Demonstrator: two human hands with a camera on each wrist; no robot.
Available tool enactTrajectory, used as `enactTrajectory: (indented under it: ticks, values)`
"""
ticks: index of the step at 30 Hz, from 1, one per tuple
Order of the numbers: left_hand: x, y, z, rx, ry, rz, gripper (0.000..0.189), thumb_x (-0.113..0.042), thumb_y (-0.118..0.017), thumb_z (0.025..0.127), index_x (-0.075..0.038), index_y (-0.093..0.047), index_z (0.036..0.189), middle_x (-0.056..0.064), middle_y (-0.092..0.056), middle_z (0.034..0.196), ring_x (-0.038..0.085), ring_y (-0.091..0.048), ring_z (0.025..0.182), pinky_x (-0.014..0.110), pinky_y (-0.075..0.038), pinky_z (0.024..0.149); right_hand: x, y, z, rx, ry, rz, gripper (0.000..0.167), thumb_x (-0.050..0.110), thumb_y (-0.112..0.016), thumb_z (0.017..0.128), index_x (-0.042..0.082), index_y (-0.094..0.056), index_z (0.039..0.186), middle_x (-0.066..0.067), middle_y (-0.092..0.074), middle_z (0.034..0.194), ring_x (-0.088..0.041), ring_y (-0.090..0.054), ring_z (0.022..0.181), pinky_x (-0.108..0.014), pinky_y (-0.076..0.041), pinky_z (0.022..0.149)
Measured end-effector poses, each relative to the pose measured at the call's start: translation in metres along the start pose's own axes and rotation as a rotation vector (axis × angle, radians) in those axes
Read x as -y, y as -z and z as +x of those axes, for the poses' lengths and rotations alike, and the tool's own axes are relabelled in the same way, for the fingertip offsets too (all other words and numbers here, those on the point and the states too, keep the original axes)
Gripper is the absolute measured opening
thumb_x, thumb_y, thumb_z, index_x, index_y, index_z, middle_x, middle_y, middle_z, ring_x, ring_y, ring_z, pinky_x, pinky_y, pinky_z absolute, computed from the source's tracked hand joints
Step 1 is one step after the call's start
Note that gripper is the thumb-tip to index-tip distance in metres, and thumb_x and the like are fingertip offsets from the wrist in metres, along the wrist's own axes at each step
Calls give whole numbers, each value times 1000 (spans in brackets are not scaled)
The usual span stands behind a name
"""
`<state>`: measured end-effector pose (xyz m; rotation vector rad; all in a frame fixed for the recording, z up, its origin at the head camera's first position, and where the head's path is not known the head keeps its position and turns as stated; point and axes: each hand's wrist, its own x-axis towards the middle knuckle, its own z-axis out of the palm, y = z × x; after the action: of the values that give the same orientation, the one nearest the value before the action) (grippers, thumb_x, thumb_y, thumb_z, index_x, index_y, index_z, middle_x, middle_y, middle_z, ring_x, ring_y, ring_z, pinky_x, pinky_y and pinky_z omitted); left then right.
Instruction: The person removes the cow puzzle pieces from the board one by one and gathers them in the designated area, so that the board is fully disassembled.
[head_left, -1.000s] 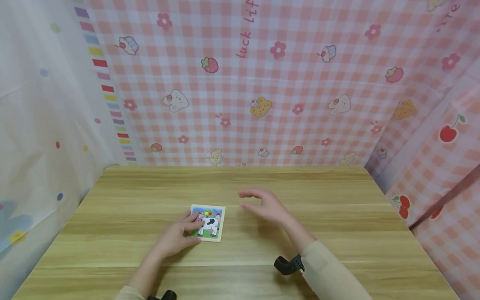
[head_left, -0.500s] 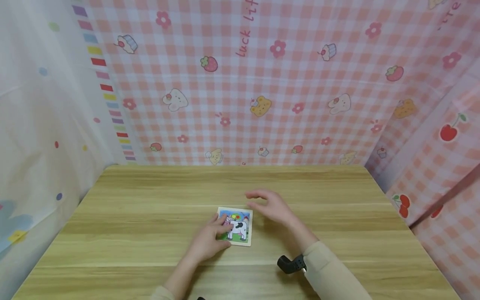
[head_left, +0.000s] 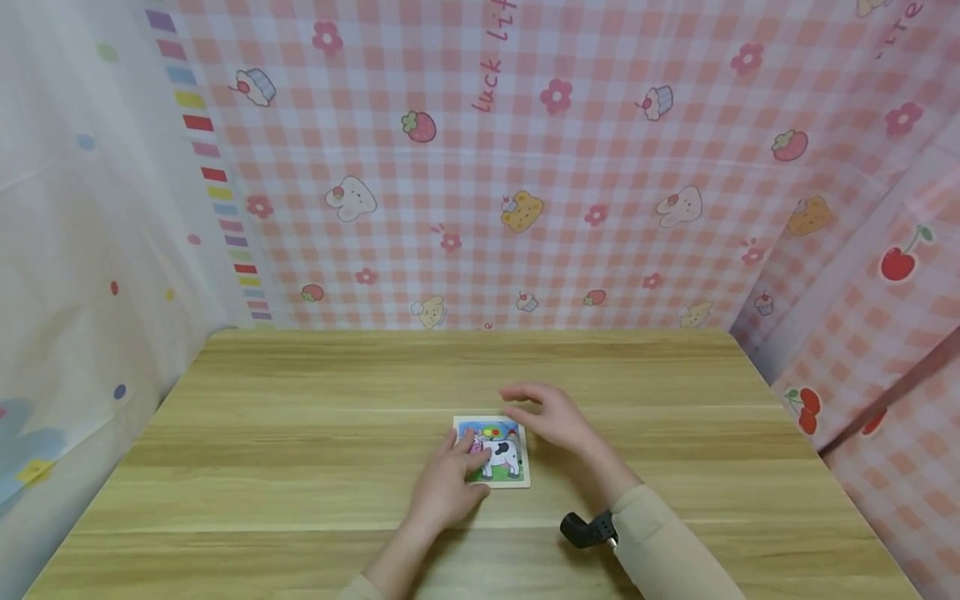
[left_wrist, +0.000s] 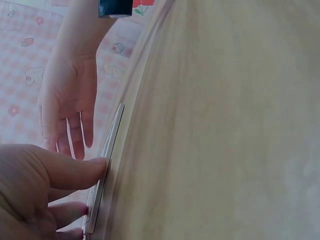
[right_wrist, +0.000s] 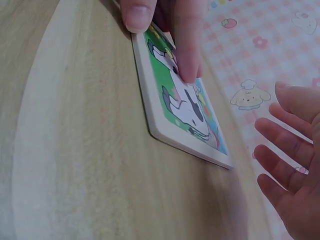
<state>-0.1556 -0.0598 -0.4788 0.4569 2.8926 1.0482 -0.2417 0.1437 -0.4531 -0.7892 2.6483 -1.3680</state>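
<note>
A square flat board point(head_left: 507, 460) with a cow picture and a pale wooden border lies on the table. My left hand point(head_left: 447, 486) rests on its left part with the fingers spread out. In the right wrist view one straight finger presses on the cow picture, and the thumb point(right_wrist: 137, 19) touches the board's edge. Seen from the left wrist, the board point(left_wrist: 111, 142) shows only as a thin rim. My right hand point(head_left: 553, 419) hovers by the far right corner of the board, holding nothing, its fingers relaxed and apart from it in the right wrist view.
The wood-grain table point(head_left: 262, 467) extends on all sides of the board. Behind it hangs a pink checked curtain point(head_left: 465, 183), with a white dotted one at the left. A black camera mount point(head_left: 587, 531) sits at the right wrist.
My left hand has slid the cow board rightward over the table, toward my right hand. The right hand has shifted slightly right and stays held out.
</note>
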Motion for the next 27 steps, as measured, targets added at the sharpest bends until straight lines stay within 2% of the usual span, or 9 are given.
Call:
enactTrajectory:
  ticks: [5, 10, 12, 14, 18, 23, 27]
  values:
    - [5, -2, 0, -13, -16, -75, 54, -18, -80, 79, -3, -65, 129, 25, -40, 149, 49, -27, 141, 66, -25, 109, -3, -1, 0, 2, 0, 6, 33, 13, -66, 95, -2, -64, 124, -14, -65, 126, -33, -58, 119, -51, -41, 106]
    - [17, 5, 4, -67, -62, -213, 62, -19, -80, 80, 3, -59, 134, 29, -43, 147, 50, -36, 136, 65, -27, 109, -6, -2, 1, 0, -4, 3, 33, 14, -67, 95, 0, -65, 124, -13, -65, 126, -32, -59, 119, -50, -42, 105]
    - [23, 8, 8, -87, -68, -227, 69, -22, -81, 78, 3, -55, 137, 28, -44, 146, 48, -39, 134, 64, -29, 109, -7, -3, 2, 2, -1, -2, 34, 16, -67, 95, -1, -65, 125, -13, -65, 126, -32, -59, 118, -49, -43, 104]
    - [29, 12, 11, -100, -68, -224, 76, -25, -84, 76, 3, -52, 139, 26, -45, 146, 46, -40, 134, 62, -29, 110, -8, -5, 3, 7, 0, -2, 34, 17, -67, 95, 0, -65, 125, -13, -65, 125, -31, -59, 118, -48, -45, 103]
    - [40, 17, 16, -114, -73, -148, 87, -31, -88, 71, 3, -51, 141, 23, -48, 144, 43, -40, 134, 60, -27, 111, -8, -8, 8, 42, 11, -1, 35, 17, -68, 94, 1, -65, 124, -12, -67, 123, -30, -61, 115, -43, -50, 98]
    - [47, 22, 20, -90, -65, -69, 93, -40, -90, 67, -1, -50, 143, 18, -47, 147, 42, -36, 137, 61, -22, 113, -7, -14, 16, 108, 81, -47, 33, 16, -71, 92, 3, -68, 122, -10, -68, 120, -29, -62, 110, -41, -52, 93]
    - [50, 23, 22, -71, -69, -28, 97, -44, -89, 67, -1, -48, 144, 18, -43, 150, 43, -31, 140, 62, -18, 114, -6, -20, 22, 143, 139, -110, 30, 16, -73, 91, 6, -70, 119, -6, -70, 114, -21, -64, 100, -35, -54, 86]
